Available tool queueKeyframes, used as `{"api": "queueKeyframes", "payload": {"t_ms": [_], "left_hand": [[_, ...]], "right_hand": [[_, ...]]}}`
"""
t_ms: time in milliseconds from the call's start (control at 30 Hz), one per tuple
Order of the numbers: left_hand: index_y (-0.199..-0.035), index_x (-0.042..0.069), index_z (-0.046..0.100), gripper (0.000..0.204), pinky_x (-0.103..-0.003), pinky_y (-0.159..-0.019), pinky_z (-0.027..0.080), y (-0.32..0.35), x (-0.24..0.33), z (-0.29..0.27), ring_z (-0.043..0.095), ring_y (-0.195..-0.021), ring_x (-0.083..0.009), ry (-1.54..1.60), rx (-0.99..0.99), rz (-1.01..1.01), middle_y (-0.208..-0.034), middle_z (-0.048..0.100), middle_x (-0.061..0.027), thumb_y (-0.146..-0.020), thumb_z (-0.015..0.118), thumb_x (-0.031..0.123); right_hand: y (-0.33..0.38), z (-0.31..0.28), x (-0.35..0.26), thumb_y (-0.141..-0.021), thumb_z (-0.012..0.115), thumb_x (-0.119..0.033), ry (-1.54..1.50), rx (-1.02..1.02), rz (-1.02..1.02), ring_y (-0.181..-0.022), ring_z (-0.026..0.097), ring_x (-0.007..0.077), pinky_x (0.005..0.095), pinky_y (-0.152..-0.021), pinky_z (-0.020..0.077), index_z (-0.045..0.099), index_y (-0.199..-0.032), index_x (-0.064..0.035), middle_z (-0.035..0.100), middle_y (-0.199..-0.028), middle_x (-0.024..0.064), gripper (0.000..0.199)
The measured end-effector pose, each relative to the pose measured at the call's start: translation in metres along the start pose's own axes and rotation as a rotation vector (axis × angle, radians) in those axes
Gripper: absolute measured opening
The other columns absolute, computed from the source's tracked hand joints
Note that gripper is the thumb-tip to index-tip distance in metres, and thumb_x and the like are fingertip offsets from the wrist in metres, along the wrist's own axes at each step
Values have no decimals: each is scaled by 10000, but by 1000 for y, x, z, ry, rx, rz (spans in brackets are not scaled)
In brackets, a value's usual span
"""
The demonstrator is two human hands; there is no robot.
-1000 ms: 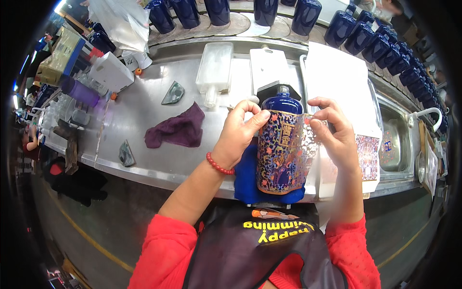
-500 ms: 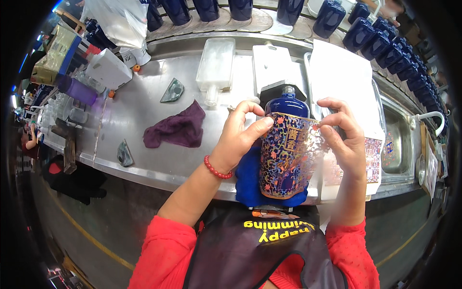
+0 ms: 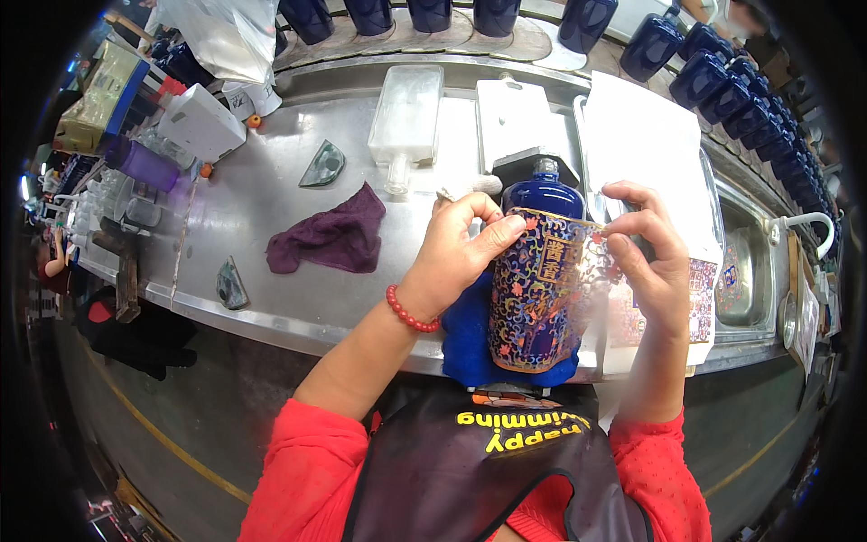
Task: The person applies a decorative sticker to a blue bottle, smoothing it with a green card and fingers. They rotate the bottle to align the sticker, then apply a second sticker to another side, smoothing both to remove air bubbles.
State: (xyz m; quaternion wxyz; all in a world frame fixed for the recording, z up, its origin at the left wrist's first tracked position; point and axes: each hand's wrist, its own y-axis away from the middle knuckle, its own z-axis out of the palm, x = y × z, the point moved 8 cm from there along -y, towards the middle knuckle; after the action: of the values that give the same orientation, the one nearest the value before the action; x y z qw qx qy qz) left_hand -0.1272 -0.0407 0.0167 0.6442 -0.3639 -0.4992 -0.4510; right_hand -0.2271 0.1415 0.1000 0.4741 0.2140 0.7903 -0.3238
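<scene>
A dark blue glass bottle [image 3: 540,195] lies in front of me, its neck pointing away, on a bright blue cloth [image 3: 465,339] at the counter's near edge. Over its body sits a thin floral decal [image 3: 533,303], its right part see-through and standing off the glass. My left hand [image 3: 465,242] has thumb and fingers closed on the decal's upper left edge, against the bottle. At the upper right corner, my right hand [image 3: 652,257] pinches the decal between thumb and finger, other fingers curled above. A dark angular rest [image 3: 513,169] shows behind the bottle's neck.
A purple cloth [image 3: 334,237] and two green marbled scraper-like pieces [image 3: 322,165] lie to the left. Beyond stand a clear bottle [image 3: 406,113] and a white one [image 3: 510,113]. White paper [image 3: 641,144], decal sheets [image 3: 703,303] and a sink [image 3: 748,303] are right; blue bottles [image 3: 652,45] line the back.
The blue bottles at the back have shifted to the right along their track. My hands and the bottle have barely moved; both hands keep hold of the decal.
</scene>
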Motion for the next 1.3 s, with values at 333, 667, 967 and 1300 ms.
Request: {"api": "queueKeyframes", "payload": {"t_ms": [333, 667, 967, 1300], "left_hand": [[-922, 46, 571, 140, -214, -676, 449, 7, 11, -10, 524, -770, -36, 63, 87, 137, -855, 580, 30, -971, 689, 103], [-936, 54, 576, 149, -200, -675, 438, -3, -1, -15, 522, -778, -26, 35, 103, 111, -859, 609, 28, -986, 689, 137], [-1465, 82, 578, 655, -506, -1183, 216, 48, 42, 17, 393, -1350, -408, -826, 96, 657, -1479, 485, -236, -982, 617, 523], [-1515, 99, 528, 779, -525, -1217, 164, 52, 24, 25, 339, -1410, -440, -925, 5, 589, -1543, 446, -252, -941, 614, 618]], "right_hand": [[-7, 5, 15, -957, 706, -74, 1, 32, 78, -759, 623, 72, 199, -589, 539, 672, -930, 29, 590, -1284, 156, 111], [-11, 12, 38, -996, 641, -74, 51, -30, 129, -996, 610, 128, 246, -791, 521, 670, -1004, 16, 578, -1330, 127, 95], [34, 22, 4, -949, 722, -143, 611, 95, -235, -1277, 532, 353, 445, -1087, 441, 621, -1415, -83, 491, -1457, 212, 480], [45, 35, 18, -1005, 614, -464, 475, -19, -224, -1233, 525, 372, 471, -1074, 441, 527, -1508, -84, 396, -1531, 252, 636]]}}
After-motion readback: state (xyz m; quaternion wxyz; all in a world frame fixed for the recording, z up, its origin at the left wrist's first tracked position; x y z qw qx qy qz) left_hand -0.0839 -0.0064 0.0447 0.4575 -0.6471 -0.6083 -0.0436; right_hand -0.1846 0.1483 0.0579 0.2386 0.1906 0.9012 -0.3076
